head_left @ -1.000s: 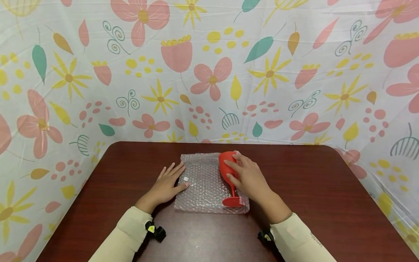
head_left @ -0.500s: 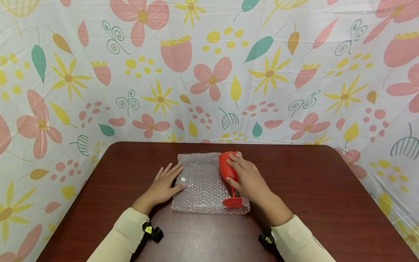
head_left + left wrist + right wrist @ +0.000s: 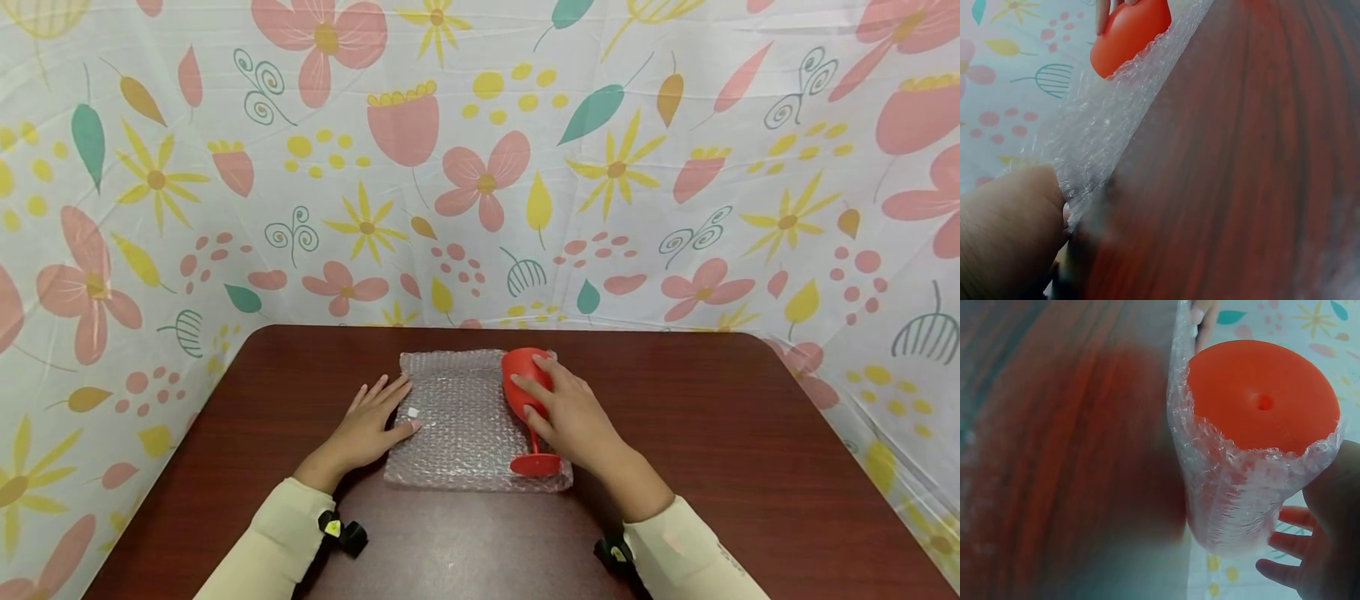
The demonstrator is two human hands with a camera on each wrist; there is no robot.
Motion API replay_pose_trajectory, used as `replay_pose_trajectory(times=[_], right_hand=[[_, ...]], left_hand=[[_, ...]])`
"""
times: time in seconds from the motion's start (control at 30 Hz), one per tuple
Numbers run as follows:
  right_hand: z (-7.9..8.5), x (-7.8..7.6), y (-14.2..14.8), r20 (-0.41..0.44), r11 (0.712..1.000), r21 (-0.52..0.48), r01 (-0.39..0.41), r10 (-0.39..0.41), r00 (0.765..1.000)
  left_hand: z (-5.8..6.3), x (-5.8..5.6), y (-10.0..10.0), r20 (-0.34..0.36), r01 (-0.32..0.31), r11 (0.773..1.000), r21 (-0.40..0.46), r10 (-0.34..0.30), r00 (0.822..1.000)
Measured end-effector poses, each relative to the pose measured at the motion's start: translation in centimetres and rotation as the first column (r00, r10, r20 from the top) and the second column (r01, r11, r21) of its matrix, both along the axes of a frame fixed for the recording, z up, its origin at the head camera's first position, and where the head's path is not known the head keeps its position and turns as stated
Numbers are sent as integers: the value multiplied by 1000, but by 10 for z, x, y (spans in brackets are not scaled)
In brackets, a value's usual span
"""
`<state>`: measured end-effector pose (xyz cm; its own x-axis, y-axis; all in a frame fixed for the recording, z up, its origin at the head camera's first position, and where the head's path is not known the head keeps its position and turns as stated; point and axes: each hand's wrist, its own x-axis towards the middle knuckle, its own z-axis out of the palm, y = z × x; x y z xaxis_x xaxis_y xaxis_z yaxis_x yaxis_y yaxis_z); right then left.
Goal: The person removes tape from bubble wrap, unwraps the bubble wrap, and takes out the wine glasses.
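A red goblet point(image 3: 521, 383) lies on its side at the right end of a sheet of bubble wrap point(image 3: 457, 425), its bowl toward the far edge and its foot toward me. My right hand point(image 3: 573, 408) grips the bowl from the right, fingers curved over it. In the right wrist view, bubble wrap point(image 3: 1235, 487) is folded up around the underside and outer side of the goblet point(image 3: 1254, 381), leaving the foot's flat base bare. My left hand point(image 3: 360, 429) lies flat with spread fingers at the sheet's left edge, thumb on the wrap.
A dark red-brown wooden table point(image 3: 712, 450) carries everything. Behind it hangs a white cloth point(image 3: 480, 267) printed with flowers and leaves. A small white piece point(image 3: 413, 412) sits on the wrap beside the left thumb. Black straps with cameras point(image 3: 343, 533) are on both wrists.
My left hand has slid slightly to the left, and the left edge of the bubble wrap has shifted with it. My right hand's fingers have shifted over the bowl; the goblet stays nearly in place.
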<state>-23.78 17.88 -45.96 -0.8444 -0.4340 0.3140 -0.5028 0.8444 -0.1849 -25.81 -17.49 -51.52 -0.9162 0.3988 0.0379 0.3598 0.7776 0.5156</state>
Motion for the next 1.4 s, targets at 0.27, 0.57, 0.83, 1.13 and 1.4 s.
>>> replay_pose_trajectory(times=[0.27,0.57,0.83,1.13,1.4], right_hand=[[0,3,1,27,999,-41,-19,20,999],[-2,3,5,-3,1000,-15,2,-2,1000],[0,5,7,18,999,-36,7,-7,1000],[-1,6,9,9,999,-40,12,-12,1000],[-3,8,13,8,998,-54,25,-25,1000]], left_hand=[[2,1,-4,17,-3,1000,-3,3,1000],[2,1,-10,13,-2,1000,-2,2,1000],[1,2,-13,7,-11,1000,3,11,1000],[4,3,-19,15,-17,1000,1,17,1000],[3,4,-25,22,-21,1000,22,21,1000]])
